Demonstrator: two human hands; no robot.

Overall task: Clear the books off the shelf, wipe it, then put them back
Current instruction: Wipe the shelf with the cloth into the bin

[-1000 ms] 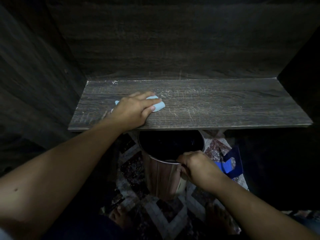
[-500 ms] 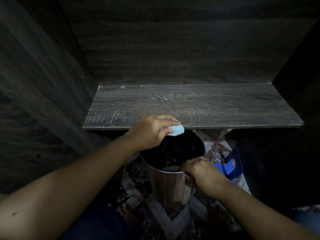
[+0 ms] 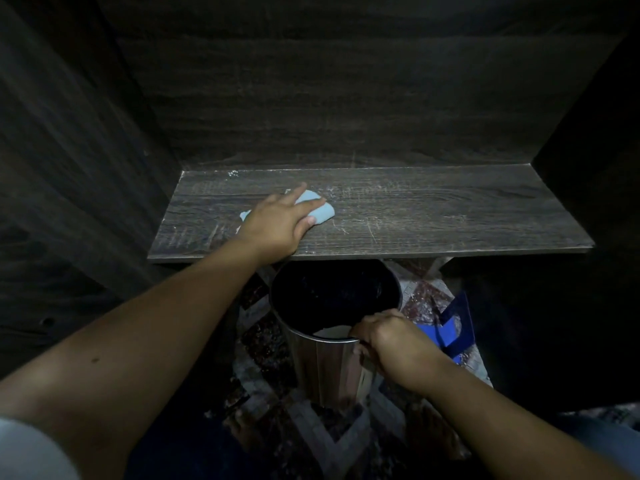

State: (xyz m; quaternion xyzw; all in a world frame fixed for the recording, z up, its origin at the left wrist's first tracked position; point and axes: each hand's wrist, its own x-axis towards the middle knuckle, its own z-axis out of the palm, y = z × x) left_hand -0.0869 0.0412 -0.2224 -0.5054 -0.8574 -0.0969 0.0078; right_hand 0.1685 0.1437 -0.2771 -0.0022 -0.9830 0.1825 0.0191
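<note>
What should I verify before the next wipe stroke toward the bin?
1. Shelf cleared for wiping: ok, only the cloth and the hand lie on it.
2. Cloth in contact: ok, the left hand presses it flat on the board, left of centre.
3. Bin in place to catch dust: ok, its open mouth sits just below the front edge.
4. Bin steadied: ok, the right hand grips its near rim.
5. Back-left corner clean: not ok, white specks lie there.
6. Right half clean: cannot tell, the pale marks may be dust or scratches.
</note>
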